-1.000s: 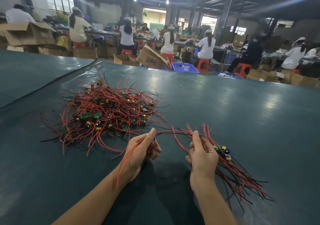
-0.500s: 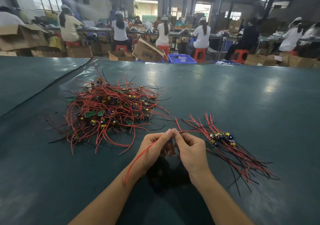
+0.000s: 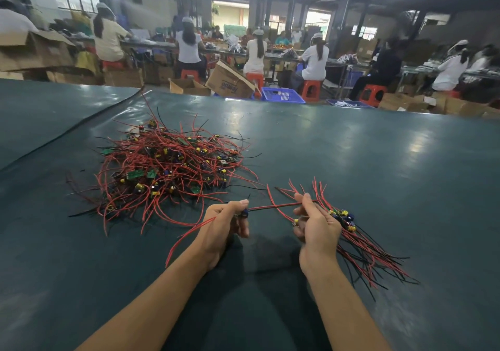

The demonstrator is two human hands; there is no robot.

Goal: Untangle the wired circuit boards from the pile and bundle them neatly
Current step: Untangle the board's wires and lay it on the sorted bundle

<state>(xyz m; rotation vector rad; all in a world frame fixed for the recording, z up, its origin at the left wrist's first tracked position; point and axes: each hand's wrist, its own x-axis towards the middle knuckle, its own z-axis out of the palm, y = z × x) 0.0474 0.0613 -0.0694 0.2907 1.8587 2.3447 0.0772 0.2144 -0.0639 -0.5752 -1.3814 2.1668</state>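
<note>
Pile (image 3: 167,172) of tangled red and black wires with small green boards: left half of the table (image 3: 351,147), mid-depth, stray wires spilling toward the near edge. Left hand (image 3: 221,229) just right of the pile, closer to the near edge: thumb and forefinger pinch one small board (image 3: 244,212), other fingers curled under, red leads trailing past the wrist. A red wire (image 3: 273,206) runs straight from that board to the right hand (image 3: 318,229). Right hand: thumb and forefinger tips at the wire's end, remaining fingers curled round the bundle (image 3: 362,250). Bundle: board ends at the hand, wire tails fanned on the surface toward the near right corner. Past the far edge: cardboard box (image 3: 230,82), blue crate (image 3: 282,96).
</note>
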